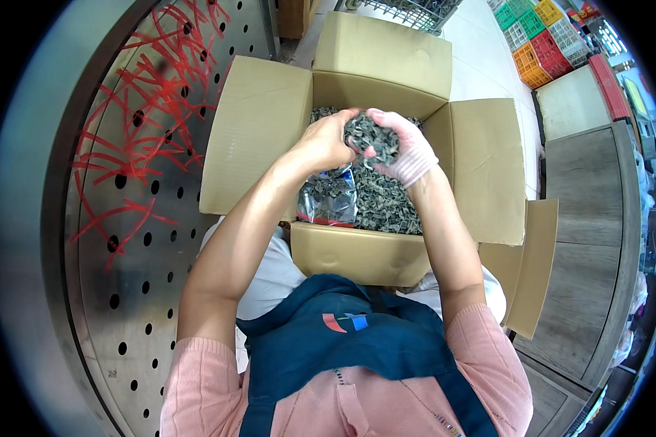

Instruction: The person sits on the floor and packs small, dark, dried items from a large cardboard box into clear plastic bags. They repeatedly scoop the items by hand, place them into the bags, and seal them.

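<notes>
Between my two hands, above an open cardboard box (pixel 361 251), is a clump of dried wood ear fungus (pixel 372 138), dark grey and curled. My left hand (pixel 323 141) is bare and closes on the clump from the left. From the right, my right hand (pixel 414 151), in a pale pink and white glove, cups it with fingers and thumb. More loose fungus (pixel 388 202) lies in the box under the hands. A clear plastic bag (pixel 333 207) with a red lower edge and some fungus showing in it lies in the box's near left part.
At the left stands a perforated metal panel (pixel 153 240) with scattered red plastic strips (pixel 142 124) on it. A grey wooden cabinet (pixel 583 233) is on the right. Stacked coloured crates (pixel 543 54) stand at the far right, and a wire basket (pixel 415 16) beyond the box.
</notes>
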`<action>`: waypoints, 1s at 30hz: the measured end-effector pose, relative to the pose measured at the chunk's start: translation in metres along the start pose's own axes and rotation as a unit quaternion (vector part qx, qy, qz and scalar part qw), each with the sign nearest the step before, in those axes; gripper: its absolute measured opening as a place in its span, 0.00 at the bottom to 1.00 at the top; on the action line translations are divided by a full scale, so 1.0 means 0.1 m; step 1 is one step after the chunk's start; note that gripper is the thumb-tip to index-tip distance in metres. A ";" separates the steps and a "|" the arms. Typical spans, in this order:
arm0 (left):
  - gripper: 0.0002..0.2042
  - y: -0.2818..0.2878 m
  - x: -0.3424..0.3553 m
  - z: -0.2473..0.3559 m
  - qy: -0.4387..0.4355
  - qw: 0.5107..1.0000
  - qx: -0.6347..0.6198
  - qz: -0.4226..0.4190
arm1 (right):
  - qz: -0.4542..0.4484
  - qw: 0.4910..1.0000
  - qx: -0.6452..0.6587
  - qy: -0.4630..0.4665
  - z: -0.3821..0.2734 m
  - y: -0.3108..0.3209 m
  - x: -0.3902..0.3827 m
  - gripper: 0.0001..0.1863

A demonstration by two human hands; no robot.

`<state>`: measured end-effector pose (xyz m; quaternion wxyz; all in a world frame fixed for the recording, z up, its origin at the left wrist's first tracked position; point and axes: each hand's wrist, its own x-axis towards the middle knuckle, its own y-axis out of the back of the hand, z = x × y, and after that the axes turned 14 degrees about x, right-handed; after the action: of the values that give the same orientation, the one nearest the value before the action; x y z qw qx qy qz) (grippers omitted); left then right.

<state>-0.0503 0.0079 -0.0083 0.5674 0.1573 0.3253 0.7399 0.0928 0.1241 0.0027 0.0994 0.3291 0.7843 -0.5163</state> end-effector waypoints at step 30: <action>0.39 -0.05 0.09 -0.19 0.019 0.997 0.050 0.059 | 0.012 0.942 -0.268 0.204 -0.02 -0.31 -0.24 0.15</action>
<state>-0.0608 0.0115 -0.0268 0.5082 0.1901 0.3633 0.7574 0.0919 0.1079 0.0382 0.0274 0.3980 0.8931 -0.2079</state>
